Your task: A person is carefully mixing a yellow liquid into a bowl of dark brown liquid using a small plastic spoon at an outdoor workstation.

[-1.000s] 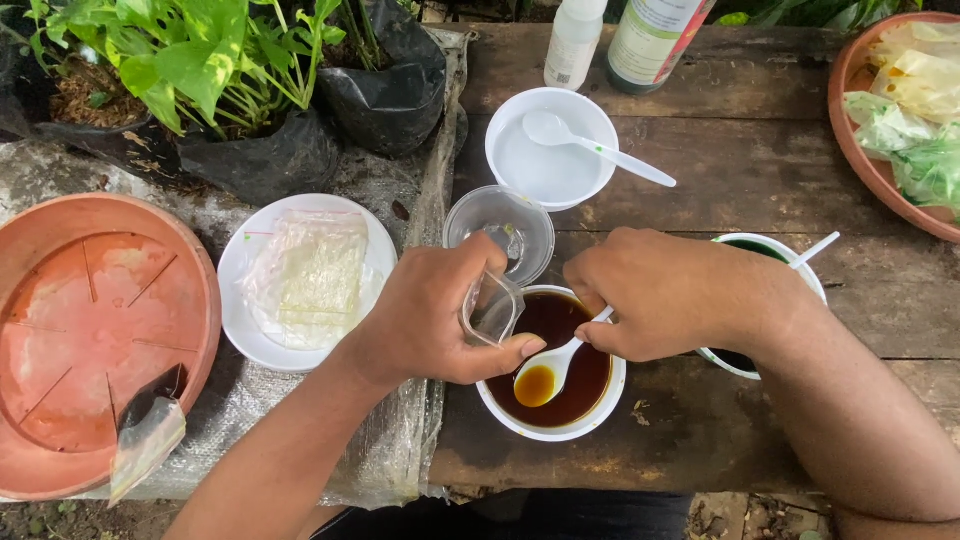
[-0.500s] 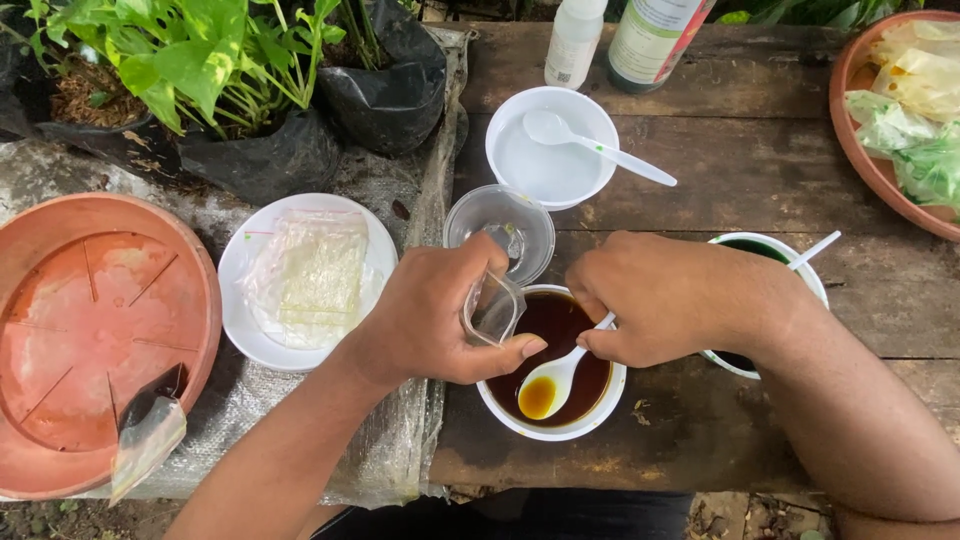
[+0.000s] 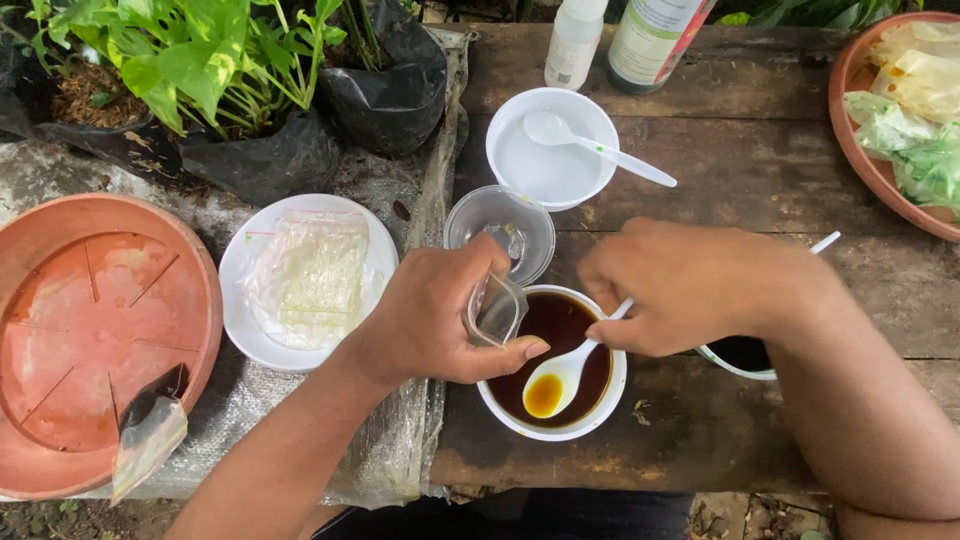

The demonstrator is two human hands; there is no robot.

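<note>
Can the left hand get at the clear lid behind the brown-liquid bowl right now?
Probably not freely: the left hand already pinches a small clear cup, though the clear lid lies just beyond it, unobstructed.

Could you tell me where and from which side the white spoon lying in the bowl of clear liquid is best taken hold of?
Probably by the far end of its handle, from the right. The white spoon rests with its scoop in the bowl of clear liquid, while the handle slants out over the right rim, raised off the wooden table. That leaves room for fingers to pinch it.
</note>
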